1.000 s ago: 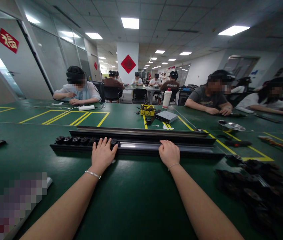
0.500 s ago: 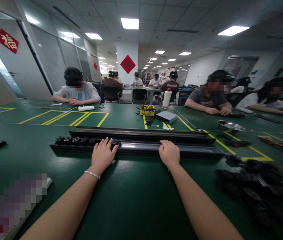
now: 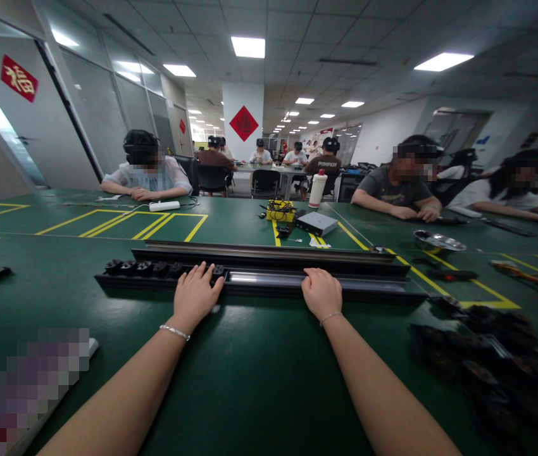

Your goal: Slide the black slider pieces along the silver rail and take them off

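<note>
A long black channel-shaped rail (image 3: 269,288) lies crosswise in front of me, with several round black socket-like modules (image 3: 143,267) in a row in its left part. My left hand (image 3: 199,291) rests over the right end of that row, fingers spread and pointing away from me. A module (image 3: 218,272) shows beside its fingertips. Farther right, my right hand (image 3: 321,292) is closed over the rail's near side, its fingers bent together. The rail's right part shows a shiny inner strip. Just behind it lies a second long black rail (image 3: 269,253).
A heap of black modules (image 3: 487,361) sits at the right. Beyond are a metal bowl (image 3: 440,240), a grey box (image 3: 316,223), a yellow block with cables (image 3: 281,211) and a bottle (image 3: 317,189). Several people sit across the green table (image 3: 250,380).
Both hands stay in place on the rail. The view has tipped very slightly; nothing else has visibly moved.
</note>
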Action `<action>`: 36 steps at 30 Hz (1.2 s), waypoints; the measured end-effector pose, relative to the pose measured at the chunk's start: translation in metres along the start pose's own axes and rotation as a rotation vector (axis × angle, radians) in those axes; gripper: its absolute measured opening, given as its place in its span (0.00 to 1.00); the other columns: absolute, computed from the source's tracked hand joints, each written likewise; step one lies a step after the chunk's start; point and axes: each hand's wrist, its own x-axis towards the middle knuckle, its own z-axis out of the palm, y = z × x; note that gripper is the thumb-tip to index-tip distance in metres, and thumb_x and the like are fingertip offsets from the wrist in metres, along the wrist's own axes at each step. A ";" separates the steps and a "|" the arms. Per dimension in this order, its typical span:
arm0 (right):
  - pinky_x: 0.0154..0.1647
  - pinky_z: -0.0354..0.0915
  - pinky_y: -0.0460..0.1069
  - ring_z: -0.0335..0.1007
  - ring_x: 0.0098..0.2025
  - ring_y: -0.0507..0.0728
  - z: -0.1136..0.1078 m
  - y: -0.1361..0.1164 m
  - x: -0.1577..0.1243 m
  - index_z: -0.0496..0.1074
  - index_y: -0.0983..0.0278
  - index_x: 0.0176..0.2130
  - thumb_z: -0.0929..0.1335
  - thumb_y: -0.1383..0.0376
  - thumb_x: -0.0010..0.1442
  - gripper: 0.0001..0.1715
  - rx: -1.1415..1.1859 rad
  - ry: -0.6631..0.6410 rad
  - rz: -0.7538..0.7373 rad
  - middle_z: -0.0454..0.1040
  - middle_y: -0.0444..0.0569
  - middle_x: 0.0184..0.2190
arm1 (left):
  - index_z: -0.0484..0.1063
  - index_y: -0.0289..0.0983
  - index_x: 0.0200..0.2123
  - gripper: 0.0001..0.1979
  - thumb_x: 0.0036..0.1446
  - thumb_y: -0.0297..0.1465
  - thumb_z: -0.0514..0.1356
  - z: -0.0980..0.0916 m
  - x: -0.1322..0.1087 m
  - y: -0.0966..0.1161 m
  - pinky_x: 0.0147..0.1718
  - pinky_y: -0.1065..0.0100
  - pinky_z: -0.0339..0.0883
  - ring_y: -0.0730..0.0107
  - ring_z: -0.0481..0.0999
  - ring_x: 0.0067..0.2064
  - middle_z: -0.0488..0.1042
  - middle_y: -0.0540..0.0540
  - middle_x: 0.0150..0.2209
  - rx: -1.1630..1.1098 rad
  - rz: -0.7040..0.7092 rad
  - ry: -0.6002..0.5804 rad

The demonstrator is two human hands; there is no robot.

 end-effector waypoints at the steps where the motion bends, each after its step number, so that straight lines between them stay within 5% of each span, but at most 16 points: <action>1: 0.52 0.53 0.52 0.63 0.53 0.57 0.000 0.000 0.000 0.73 0.63 0.46 0.57 0.67 0.58 0.22 -0.001 -0.002 0.002 0.73 0.49 0.47 | 0.62 0.36 0.58 0.29 0.58 0.45 0.43 0.000 0.000 0.000 0.58 0.55 0.49 0.58 0.57 0.62 0.59 0.41 0.61 0.004 0.002 0.002; 13: 0.51 0.54 0.52 0.63 0.52 0.57 0.000 0.000 0.001 0.73 0.63 0.46 0.58 0.67 0.58 0.21 -0.014 -0.006 -0.004 0.73 0.48 0.47 | 0.64 0.33 0.54 0.27 0.59 0.42 0.44 0.007 -0.005 0.002 0.58 0.50 0.50 0.54 0.61 0.59 0.63 0.37 0.59 -0.021 0.022 0.114; 36: 0.51 0.54 0.52 0.63 0.52 0.57 0.000 -0.001 0.000 0.73 0.63 0.46 0.58 0.67 0.58 0.21 -0.010 0.000 -0.003 0.73 0.49 0.47 | 0.70 0.40 0.51 0.24 0.57 0.43 0.46 -0.008 -0.004 0.005 0.57 0.51 0.51 0.57 0.62 0.59 0.63 0.43 0.59 -0.027 0.016 0.024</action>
